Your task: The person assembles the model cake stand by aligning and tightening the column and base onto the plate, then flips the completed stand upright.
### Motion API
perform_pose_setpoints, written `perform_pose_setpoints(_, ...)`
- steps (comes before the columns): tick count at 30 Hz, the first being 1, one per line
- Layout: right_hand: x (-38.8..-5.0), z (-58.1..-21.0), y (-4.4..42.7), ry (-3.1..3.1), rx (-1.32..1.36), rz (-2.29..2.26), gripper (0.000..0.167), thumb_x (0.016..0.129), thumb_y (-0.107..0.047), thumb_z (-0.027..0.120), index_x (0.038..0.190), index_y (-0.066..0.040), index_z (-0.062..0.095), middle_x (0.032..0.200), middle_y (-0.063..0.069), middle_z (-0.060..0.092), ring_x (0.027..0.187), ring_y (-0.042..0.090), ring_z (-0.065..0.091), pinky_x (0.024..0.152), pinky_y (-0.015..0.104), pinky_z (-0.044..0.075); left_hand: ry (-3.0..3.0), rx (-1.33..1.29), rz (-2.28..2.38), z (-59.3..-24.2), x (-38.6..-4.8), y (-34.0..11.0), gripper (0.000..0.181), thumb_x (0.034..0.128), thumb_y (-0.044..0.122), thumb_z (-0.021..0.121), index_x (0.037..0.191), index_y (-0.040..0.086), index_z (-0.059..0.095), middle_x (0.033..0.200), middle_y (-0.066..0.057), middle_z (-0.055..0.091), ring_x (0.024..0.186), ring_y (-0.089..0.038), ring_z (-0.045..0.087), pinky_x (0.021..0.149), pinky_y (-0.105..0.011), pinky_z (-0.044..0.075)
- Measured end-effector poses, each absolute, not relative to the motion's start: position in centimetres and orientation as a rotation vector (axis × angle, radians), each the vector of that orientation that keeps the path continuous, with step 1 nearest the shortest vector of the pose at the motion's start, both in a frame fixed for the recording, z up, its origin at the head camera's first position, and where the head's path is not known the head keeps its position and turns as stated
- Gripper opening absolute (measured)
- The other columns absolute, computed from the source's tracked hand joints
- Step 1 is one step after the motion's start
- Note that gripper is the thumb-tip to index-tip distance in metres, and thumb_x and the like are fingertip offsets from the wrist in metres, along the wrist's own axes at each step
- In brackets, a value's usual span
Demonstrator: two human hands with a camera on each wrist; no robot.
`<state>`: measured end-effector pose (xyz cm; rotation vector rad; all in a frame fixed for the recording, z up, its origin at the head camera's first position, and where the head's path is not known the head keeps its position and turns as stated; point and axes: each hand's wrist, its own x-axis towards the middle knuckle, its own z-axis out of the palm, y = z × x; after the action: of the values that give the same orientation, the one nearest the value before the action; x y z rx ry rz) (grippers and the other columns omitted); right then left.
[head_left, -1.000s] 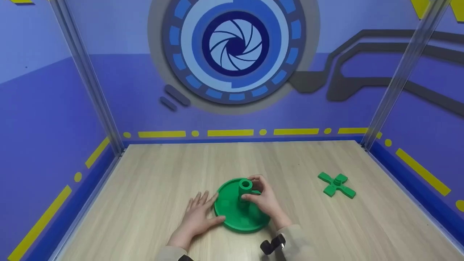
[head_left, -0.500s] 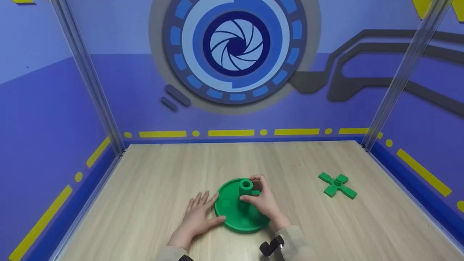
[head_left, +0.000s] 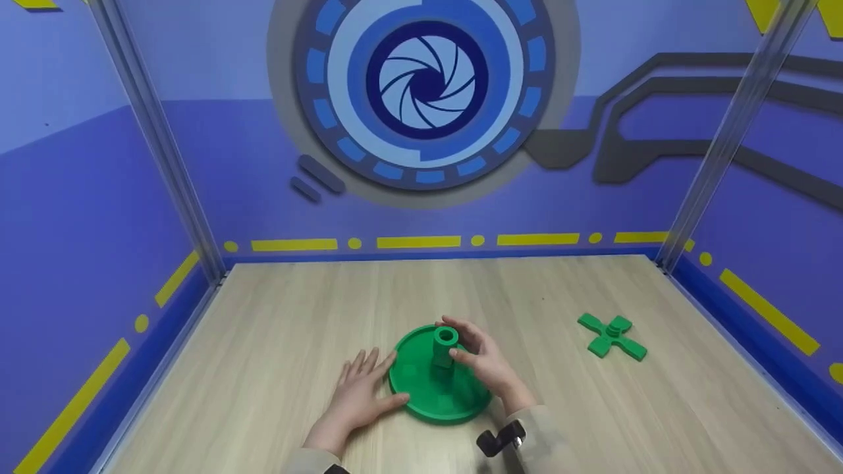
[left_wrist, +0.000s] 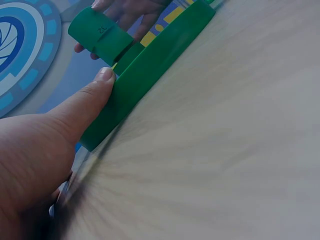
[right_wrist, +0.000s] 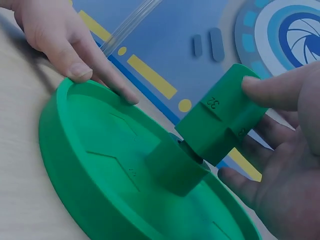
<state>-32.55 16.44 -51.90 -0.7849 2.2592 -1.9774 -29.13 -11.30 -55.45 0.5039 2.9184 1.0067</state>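
A round green tray with a raised rim (head_left: 403, 403) lies on the table, a socket (right_wrist: 177, 167) rising from its middle. Over that socket stands a hollow green column (head_left: 444, 352), marked 32; in the right wrist view (right_wrist: 220, 115) it looks slightly tilted, with a dark gap below part of it. My right hand (head_left: 490, 365) holds the column between the thumb on its near side and fingers around the back. Spread and nearly straight, my left hand (head_left: 359, 395) rests against the tray's left rim, the thumb touching its edge in the left wrist view (left_wrist: 82, 107).
A green cross-shaped piece (head_left: 612, 336) with a short round peg lies on the table to the right, apart from the tray. Blue panels (head_left: 428, 224) with metal corner posts close off the back and sides of the wooden table (head_left: 296, 316).
My right fingers have shifted around the column's back, and the thumb sits a little further right. A green part that stuck out right of the column no longer shows. My left hand stays in place.
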Motion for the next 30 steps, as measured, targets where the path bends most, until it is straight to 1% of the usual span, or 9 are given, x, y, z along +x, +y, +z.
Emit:
perform_pose_setpoints(1,-32.5,-51.82,16.38,2.267,-0.772,-1.972,0.056,0.101,-0.006,0.061,0.153,0.004,0.042,0.154,0.029,0.048,0.147,0.032,0.047,0.116,0.02,0.041,2.919,0.505,1.006,-55.44,-29.15,-11.29,0.093,0.0863,0.067,0.069,0.159,0.017,0.041,0.167,-0.025,0.029,0.157,-0.05,0.015,0.128,-0.068,0.005)
perform_pose_setpoints(3,-32.42,-51.67,16.27,2.297,-0.744,-1.959,0.053,0.101,-0.005,0.061,0.151,0.003,0.045,0.154,0.03,0.048,0.147,0.036,0.046,0.12,0.03,0.041,2.919,0.505,1.005,-55.42,-29.18,-11.28,0.093,0.0863,0.068,0.069,0.159,0.017,0.041,0.167,-0.025,0.029,0.157,-0.05,0.015,0.128,-0.068,0.006)
perform_pose_setpoints(5,-32.33,-51.55,16.18,2.327,-0.714,-1.953,0.051,0.101,-0.005,0.062,0.149,0.003,0.048,0.154,0.029,0.048,0.148,0.041,0.044,0.124,0.043,0.039,2.917,0.503,1.002,-55.39,-29.2,-11.28,0.093,0.0865,0.068,0.069,0.159,0.018,0.04,0.168,-0.024,0.028,0.158,-0.05,0.015,0.128,-0.068,0.005)
perform_pose_setpoints(7,-32.28,-51.5,16.12,2.346,-0.692,-1.951,0.05,0.1,-0.004,0.063,0.148,0.002,0.049,0.154,0.028,0.048,0.148,0.043,0.042,0.125,0.054,0.035,2.914,0.499,1.002,-55.37,-29.19,-11.28,0.093,0.0865,0.068,0.069,0.159,0.018,0.04,0.168,-0.024,0.028,0.158,-0.05,0.014,0.128,-0.068,0.005)
perform_pose_setpoints(9,-32.26,-51.55,16.1,2.357,-0.676,-1.951,0.05,0.099,-0.004,0.064,0.147,0.001,0.05,0.153,0.026,0.05,0.148,0.043,0.042,0.124,0.059,0.033,2.912,0.495,0.999,-55.4,-29.18,-11.29,0.093,0.0866,0.068,0.069,0.16,0.018,0.04,0.168,-0.024,0.027,0.158,-0.05,0.014,0.128,-0.068,0.005)
perform_pose_setpoints(14,-32.36,-51.8,16.13,2.365,-0.639,-1.965,0.05,0.097,-0.004,0.067,0.145,0.0,0.053,0.15,0.023,0.055,0.146,0.042,0.045,0.124,0.059,0.034,2.908,0.486,0.999,-55.45,-29.13,-11.31,0.093,0.0862,0.068,0.069,0.16,0.019,0.039,0.168,-0.024,0.027,0.158,-0.05,0.013,0.128,-0.068,0.004)
perform_pose_setpoints(23,-32.58,-51.88,15.91,2.434,-0.58,-1.998,0.048,0.092,-0.006,0.075,0.137,0.001,0.058,0.14,0.022,0.062,0.136,0.04,0.055,0.12,0.058,0.039,2.894,0.48,1.014,-55.29,-29.08,-11.28,0.093,0.0867,0.066,0.07,0.16,0.02,0.038,0.169,-0.023,0.025,0.158,-0.049,0.012,0.128,-0.068,0.003)
perform_pose_setpoints(30,-32.53,-52.07,15.54,2.496,-0.496,-2.026,0.05,0.086,-0.005,0.082,0.13,0.001,0.06,0.129,0.02,0.067,0.125,0.032,0.062,0.115,0.056,0.044,2.885,0.477,1.015,-55.22,-28.99,-11.29,0.092,0.0869,0.066,0.07,0.16,0.02,0.038,0.169,-0.023,0.025,0.158,-0.049,0.011,0.128,-0.068,0.003)
